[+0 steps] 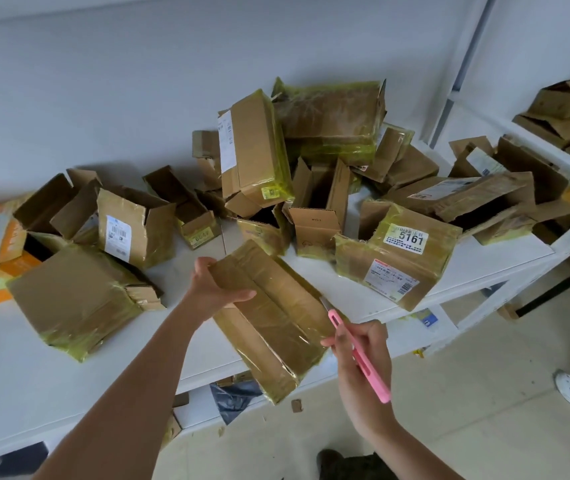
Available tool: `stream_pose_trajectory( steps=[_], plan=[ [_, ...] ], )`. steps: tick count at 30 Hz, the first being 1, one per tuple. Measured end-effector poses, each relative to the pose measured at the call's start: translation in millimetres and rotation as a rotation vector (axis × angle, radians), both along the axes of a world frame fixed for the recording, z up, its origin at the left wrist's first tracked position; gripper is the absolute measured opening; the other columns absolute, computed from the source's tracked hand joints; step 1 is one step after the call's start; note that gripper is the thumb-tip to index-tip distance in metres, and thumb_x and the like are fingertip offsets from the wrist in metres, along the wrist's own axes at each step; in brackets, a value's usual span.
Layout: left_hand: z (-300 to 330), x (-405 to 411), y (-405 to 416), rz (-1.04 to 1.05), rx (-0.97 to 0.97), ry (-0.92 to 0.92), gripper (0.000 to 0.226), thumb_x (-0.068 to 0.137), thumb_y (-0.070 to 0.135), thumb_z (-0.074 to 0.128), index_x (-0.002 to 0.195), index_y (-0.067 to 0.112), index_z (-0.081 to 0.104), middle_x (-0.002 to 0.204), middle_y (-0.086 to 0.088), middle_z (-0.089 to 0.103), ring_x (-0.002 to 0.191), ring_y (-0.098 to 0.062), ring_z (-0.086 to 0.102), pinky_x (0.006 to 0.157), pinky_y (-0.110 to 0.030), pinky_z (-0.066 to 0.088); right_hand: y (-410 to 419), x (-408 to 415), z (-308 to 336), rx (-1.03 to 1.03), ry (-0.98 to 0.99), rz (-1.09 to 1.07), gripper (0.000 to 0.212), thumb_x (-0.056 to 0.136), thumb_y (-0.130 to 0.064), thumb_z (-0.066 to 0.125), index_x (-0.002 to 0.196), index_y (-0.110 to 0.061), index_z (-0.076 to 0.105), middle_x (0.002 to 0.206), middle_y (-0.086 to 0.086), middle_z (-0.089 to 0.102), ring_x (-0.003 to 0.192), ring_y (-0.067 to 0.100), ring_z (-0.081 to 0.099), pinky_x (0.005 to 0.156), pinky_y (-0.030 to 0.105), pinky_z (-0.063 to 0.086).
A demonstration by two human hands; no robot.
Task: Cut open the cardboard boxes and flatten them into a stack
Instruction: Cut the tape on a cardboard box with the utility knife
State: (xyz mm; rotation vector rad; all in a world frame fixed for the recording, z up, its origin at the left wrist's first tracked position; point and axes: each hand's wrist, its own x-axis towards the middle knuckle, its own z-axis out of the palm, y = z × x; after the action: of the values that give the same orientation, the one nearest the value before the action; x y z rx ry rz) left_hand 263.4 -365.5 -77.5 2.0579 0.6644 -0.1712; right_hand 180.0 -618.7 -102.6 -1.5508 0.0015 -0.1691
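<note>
Blade at the taped box's edge.
My left hand grips the taped box steady, overhanging the white table; my right hand holds the pink utility knife, tip touching the box's right edge.

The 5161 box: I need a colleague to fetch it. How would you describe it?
On the white table, look right of the taped box gripped by the left hand. The 5161 box lies there, nearest the table's front edge, the only one with big black digits on its label.
</note>
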Motion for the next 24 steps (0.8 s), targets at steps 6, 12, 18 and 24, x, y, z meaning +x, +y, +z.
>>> stream_pose_trajectory(
  steps=[6,12,18,24],
  plan=[
    [20,-43,19,0.186,0.21,0.115,0.1,0.062,0.04,0.092,0.136,0.008,0.032,0.138,-0.016,0.035,0.126,-0.033,0.04,0.103,-0.045,0.043,22,41,13,0.048,-0.054,0.124,0.005,0.095,-0.005,0.058,0.09,-0.005,0.056,0.08,0.006,0.073,0.079,0.021,0.072,0.07,0.032,0.057],
    [14,-76,19,0.233,0.554,0.097,0.09,0.081,0.061,0.068,0.146,0.017,0.024,0.15,-0.018,0.022,0.142,-0.039,0.019,0.115,-0.053,0.024,55,94,20,0.168,0.151,0.2,0.004,0.092,-0.016,0.068,0.09,-0.018,0.071,0.082,0.007,0.075,0.085,0.024,0.072,0.084,0.05,0.057],
    [-13,-66,1,-0.265,0.61,0.088,0.099,0.071,0.093,0.022,0.156,0.043,0.005,0.163,0.006,-0.019,0.148,-0.031,-0.023,0.12,-0.047,-0.011,45,104,16,0.122,0.198,0.234,0.021,0.1,-0.021,0.053,0.089,-0.017,0.071,0.081,0.005,0.076,0.088,0.028,0.071,0.086,0.052,0.056],
    [-17,-50,-7,-0.32,0.643,0.197,0.129,0.047,0.101,0.013,0.157,0.036,-0.005,0.161,-0.002,-0.028,0.145,-0.031,-0.032,0.118,-0.048,-0.018,13,100,13,0.289,0.186,0.17,0.013,0.099,-0.01,0.053,0.101,-0.006,0.065,0.087,0.006,0.075,0.09,0.018,0.073,0.083,0.032,0.06]
  ],
)
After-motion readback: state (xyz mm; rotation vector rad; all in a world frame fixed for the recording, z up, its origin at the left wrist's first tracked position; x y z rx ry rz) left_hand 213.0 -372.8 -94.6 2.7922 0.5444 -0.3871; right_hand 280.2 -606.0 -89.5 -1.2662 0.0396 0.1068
